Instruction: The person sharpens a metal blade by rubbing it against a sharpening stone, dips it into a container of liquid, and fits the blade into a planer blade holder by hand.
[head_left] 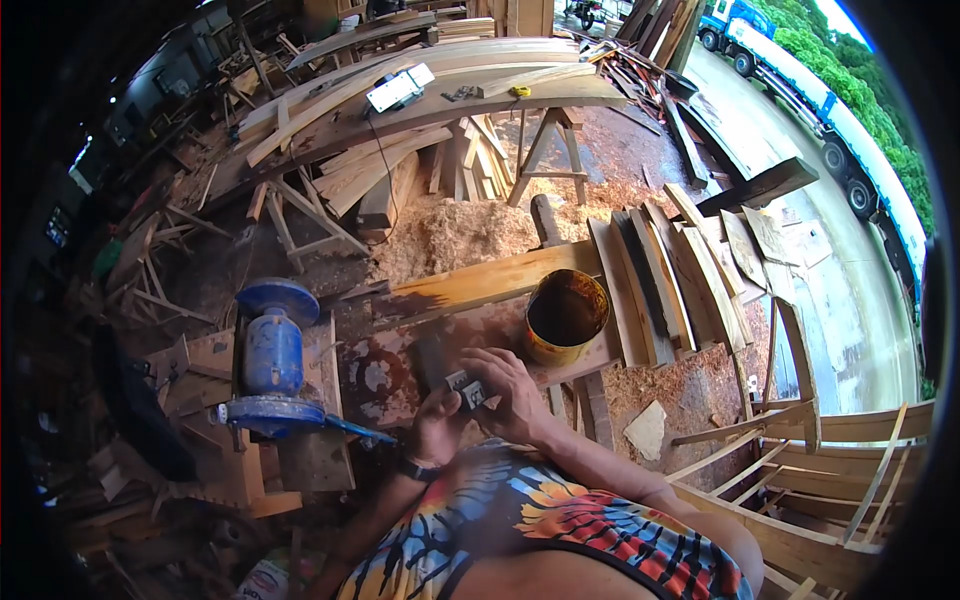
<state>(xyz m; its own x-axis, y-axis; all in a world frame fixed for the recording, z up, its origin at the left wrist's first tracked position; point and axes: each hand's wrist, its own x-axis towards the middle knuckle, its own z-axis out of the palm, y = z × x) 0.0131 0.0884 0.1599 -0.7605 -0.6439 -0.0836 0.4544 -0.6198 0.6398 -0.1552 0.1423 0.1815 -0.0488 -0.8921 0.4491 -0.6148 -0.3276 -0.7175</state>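
Observation:
Close to my chest, both my hands meet around a small dark piece with pale metallic patches [470,391]; its exact kind cannot be made out. My left hand [436,432] grips it from the left, thumb up against it. From the right, my right hand [508,396] closes on it, with its fingers bent over the top. Just beyond the hands, a flat grey block [430,361] lies on the stained wooden bench [480,326]. A brown-stained can [562,345] of dark liquid stands right of my fingers.
A blue motor-like machine [275,355] with round flanges stands at left. Several boards [660,285] lean side by side at right. Behind are wood shavings [450,238], a sawhorse [552,155] and a long plank table [400,135] bearing a lamp [400,88]. Slatted framing [800,490] sits lower right.

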